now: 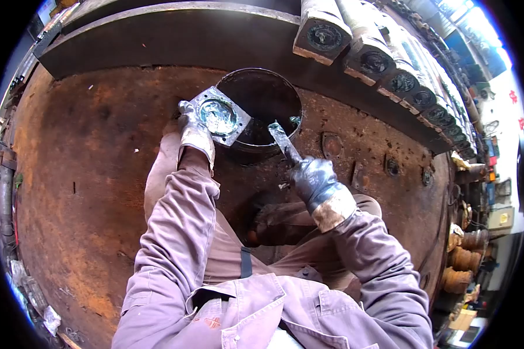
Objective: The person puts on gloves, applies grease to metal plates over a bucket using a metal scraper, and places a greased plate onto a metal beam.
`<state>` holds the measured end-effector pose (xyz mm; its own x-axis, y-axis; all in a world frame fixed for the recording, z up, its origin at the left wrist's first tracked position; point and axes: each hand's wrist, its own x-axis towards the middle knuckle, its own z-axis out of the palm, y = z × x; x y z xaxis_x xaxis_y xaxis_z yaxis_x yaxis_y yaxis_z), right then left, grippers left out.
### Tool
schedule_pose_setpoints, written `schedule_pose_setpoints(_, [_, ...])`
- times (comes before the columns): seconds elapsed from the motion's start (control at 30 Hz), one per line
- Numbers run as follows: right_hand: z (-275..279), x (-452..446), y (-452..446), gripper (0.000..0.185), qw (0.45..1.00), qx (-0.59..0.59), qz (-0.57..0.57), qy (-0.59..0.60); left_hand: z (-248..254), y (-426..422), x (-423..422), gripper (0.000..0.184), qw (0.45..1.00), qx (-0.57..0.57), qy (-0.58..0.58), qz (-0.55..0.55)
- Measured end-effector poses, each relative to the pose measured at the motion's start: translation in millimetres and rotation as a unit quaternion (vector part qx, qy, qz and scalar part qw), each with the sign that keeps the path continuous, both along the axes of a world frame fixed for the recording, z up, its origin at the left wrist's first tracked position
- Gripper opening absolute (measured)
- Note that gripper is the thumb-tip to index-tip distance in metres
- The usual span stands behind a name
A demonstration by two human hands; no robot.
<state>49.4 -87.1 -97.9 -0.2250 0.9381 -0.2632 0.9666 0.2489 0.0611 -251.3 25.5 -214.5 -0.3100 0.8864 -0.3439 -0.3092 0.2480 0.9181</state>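
My left hand [195, 129], in a dirty glove, grips the left edge of a square metal plate [239, 113] whose round recess holds glossy greenish grease [218, 116]. The plate is tilted over the left rim of a round dark bucket [280, 87]. In my right hand [315, 179], gloved and dark with grease, is a flat spatula [280, 138]. Its greasy tip points up at the bucket's near right rim, apart from the plate. A greenish smear clings to the bucket's inner right wall.
A long dark steel beam [174, 43] runs behind the bucket. Square-ended shafts [323, 36] with greasy round ends line up at the upper right. Flat dark pieces [332, 145] lie on the rusty floor [81, 174] right of the bucket. Rusty cylindrical parts [461, 259] stand at far right.
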Motion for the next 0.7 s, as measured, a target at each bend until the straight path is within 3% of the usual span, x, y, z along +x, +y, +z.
schedule_pose_setpoints(0.07, [-9.1, 6.2, -5.2, 0.035, 0.997, -0.060, -0.039, -0.006, 16.2, -5.3, -1.9, 0.060, 0.997, 0.008, -0.075, 0.009])
schedule_pose_setpoints(0.1, [15.8, 2.5, -10.1, 0.033, 0.996, -0.086, -0.033, -0.009, 20.5, -6.9, -4.6, 0.061, 0.994, 0.012, -0.105, 0.012])
schedule_pose_setpoints(0.17, [52.9, 3.6, -19.7, 0.029, 0.986, -0.100, 0.107, -0.085, 26.2, -9.4, -8.9, 0.063, 0.987, 0.020, -0.157, 0.013])
schedule_pose_setpoints(0.27, [73.8, 13.3, -27.9, 0.028, 0.993, -0.060, 0.074, -0.070, 32.0, -10.3, -13.5, 0.065, 0.976, 0.028, -0.217, 0.006])
schedule_pose_setpoints(0.33, [90.0, 14.7, -19.5, 0.032, 0.981, -0.085, 0.126, -0.123, 34.6, -13.5, -13.7, 0.067, 0.969, 0.034, -0.246, 0.004])
schedule_pose_setpoints(0.4, [99.9, 21.2, -15.8, 0.020, 0.990, -0.009, 0.131, 0.052, 36.9, -19.7, -12.6, 0.069, 0.962, 0.037, -0.269, 0.004])
schedule_pose_setpoints(0.43, [87.9, 36.6, -14.6, 0.021, 0.963, 0.073, 0.170, 0.195, 37.7, -22.8, -11.8, 0.070, 0.959, 0.040, -0.280, 0.004])
schedule_pose_setpoints(0.47, [73.7, 40.2, -5.1, 0.023, 0.930, 0.020, 0.082, 0.358, 39.2, -24.7, -11.4, 0.071, 0.956, 0.040, -0.292, 0.005])
schedule_pose_setpoints(0.53, [46.5, 46.0, 13.9, 0.027, 0.708, -0.043, -0.073, 0.701, 41.3, -25.6, -11.9, 0.073, 0.948, 0.043, -0.314, 0.005])
schedule_pose_setpoints(0.57, [37.2, 48.9, 24.1, 0.028, 0.693, 0.001, -0.049, 0.720, 41.2, -24.9, -11.5, 0.074, 0.945, 0.042, -0.324, 0.004])
schedule_pose_setpoints(0.6, [47.0, 44.6, 31.5, 0.027, 0.607, -0.075, -0.298, 0.733, 40.4, -23.5, -11.6, 0.075, 0.941, 0.041, -0.335, 0.005])
schedule_pose_setpoints(0.63, [40.0, 47.5, 41.4, 0.026, 0.547, -0.062, -0.377, 0.745, 40.1, -22.1, -12.1, 0.076, 0.938, 0.039, -0.345, 0.003])
schedule_pose_setpoints(0.7, [-0.8, 70.9, 59.4, 0.022, 0.530, -0.038, -0.446, 0.720, 39.6, -19.3, -11.8, 0.078, 0.927, 0.032, -0.374, -0.001])
